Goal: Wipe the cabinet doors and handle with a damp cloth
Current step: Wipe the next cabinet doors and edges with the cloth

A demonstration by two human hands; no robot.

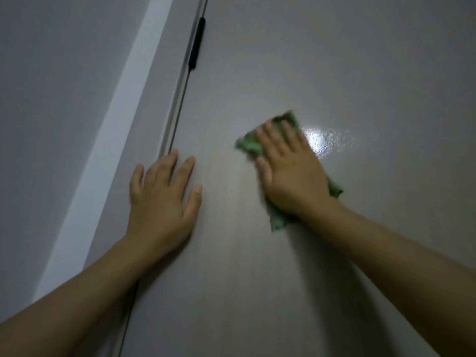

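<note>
A pale grey cabinet door [334,73] fills most of the view. My right hand [291,171] lies flat on it, pressing a green cloth [251,144] against the surface; cloth corners stick out above the fingers and below the wrist. A wet shiny patch [324,140] glints just right of that hand. My left hand [162,199] rests flat on the same door with fingers spread, its fingertips close to the door's left edge. A slim black handle [197,42] runs along that edge, well above my left hand.
A narrow metal strip and dark gap [177,106] mark the door's left edge. Beyond it lie a second grey panel [51,73] and a bright white band [108,140] slanting down to the lower left.
</note>
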